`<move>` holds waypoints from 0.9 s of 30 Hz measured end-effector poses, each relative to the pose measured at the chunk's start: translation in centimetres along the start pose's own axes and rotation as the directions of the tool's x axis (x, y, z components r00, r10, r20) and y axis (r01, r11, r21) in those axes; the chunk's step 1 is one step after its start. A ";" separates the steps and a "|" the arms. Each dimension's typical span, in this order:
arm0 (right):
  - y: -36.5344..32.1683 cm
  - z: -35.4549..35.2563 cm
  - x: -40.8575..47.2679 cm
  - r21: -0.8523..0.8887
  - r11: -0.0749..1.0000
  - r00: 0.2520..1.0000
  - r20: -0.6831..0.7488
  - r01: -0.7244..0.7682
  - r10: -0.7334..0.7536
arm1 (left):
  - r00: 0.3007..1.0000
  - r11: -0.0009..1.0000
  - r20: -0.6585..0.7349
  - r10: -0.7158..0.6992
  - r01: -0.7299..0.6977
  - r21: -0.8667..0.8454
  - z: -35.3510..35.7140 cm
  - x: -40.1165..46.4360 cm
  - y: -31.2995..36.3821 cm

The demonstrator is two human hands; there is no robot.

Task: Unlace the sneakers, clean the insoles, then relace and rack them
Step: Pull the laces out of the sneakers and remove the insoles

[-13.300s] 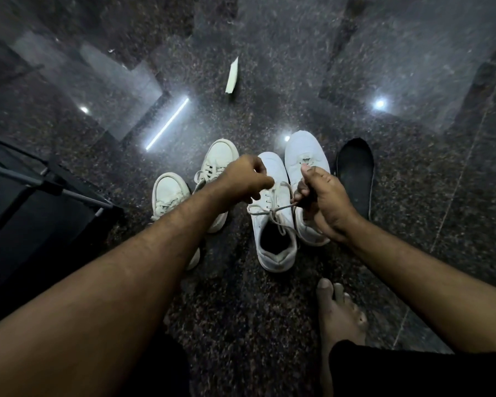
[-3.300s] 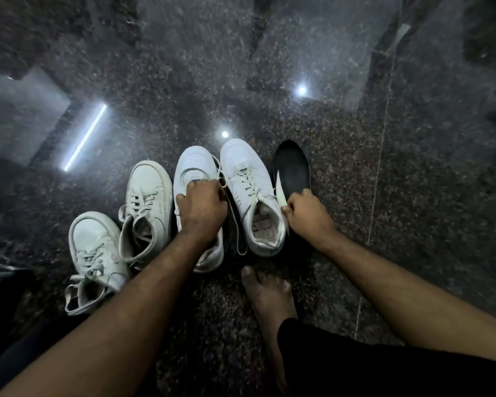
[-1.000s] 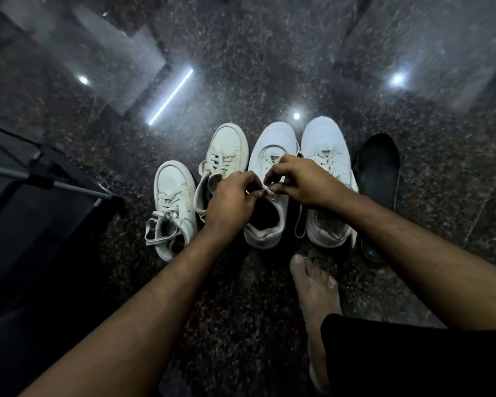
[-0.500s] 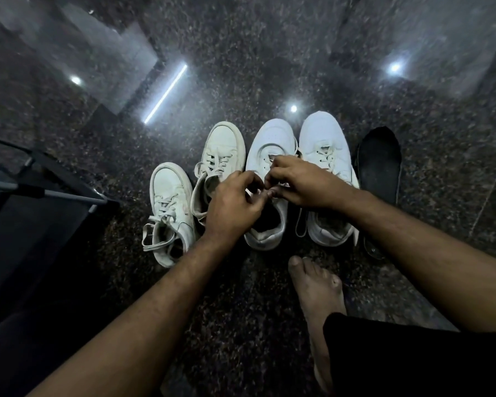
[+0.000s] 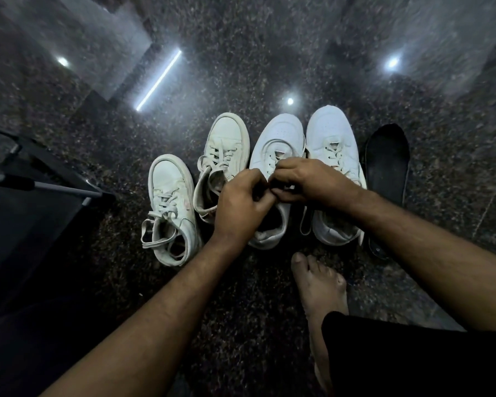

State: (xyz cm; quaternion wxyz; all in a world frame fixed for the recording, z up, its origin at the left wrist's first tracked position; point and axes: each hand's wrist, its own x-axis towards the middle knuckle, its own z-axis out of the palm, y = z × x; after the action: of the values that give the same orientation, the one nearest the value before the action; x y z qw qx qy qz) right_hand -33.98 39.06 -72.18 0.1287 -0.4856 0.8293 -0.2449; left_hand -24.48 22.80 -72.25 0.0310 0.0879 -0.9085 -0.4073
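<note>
Both hands are bunched up right over the third sneaker (image 5: 278, 138) from the left. Left hand (image 5: 241, 204) has its fingers curled in, right hand (image 5: 307, 181) the same, fingertips of the two meeting above the tongue area, so they look pinched on the lace there, though the lace itself is mostly hidden under the fingers. That shoe sits on the dark speckled floor (image 5: 241, 67), pressed side by side against the rightmost sneaker (image 5: 332, 130). Two more laced sneakers are on the left: one (image 5: 226, 144) just beside the worked shoe, another (image 5: 166, 184) nearer the person. A black insole (image 5: 387, 164) lies flat just right of the row. A bare foot (image 5: 318, 285) rests below the shoes.
</note>
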 end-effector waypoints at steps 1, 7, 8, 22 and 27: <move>-0.1 0.0 0.0 0.002 1.000 1.000 -0.015 0.001 -0.001 | 1.000 0.998 0.000 -0.021 0.021 -0.055 0.0 -0.1 -0.2; -0.1 0.4 -0.7 0.102 0.992 0.996 -0.051 -0.072 0.078 | 0.984 0.954 0.016 -0.178 0.177 -0.243 0.9 -0.6 -1.0; -0.1 0.4 -0.9 0.136 0.986 0.994 -0.050 -0.093 0.101 | 0.977 0.938 0.026 -0.211 0.210 -0.274 1.0 -0.6 -0.9; 0.4 -0.5 -0.7 0.100 0.994 0.998 0.042 -0.040 0.036 | 0.992 0.979 0.054 -0.116 0.123 -0.164 0.5 -0.1 -0.6; -0.2 -0.1 -0.4 -0.042 0.998 0.998 0.040 -0.044 0.046 | 0.999 0.997 -0.027 -0.040 0.038 -0.062 0.6 -0.2 -0.7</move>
State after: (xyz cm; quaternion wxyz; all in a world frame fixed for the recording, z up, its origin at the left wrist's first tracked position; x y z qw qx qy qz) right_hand -33.68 39.32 -72.03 0.1412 -0.4743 0.8420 -0.2148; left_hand -24.25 22.85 -73.20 0.0384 0.1105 -0.8931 -0.4343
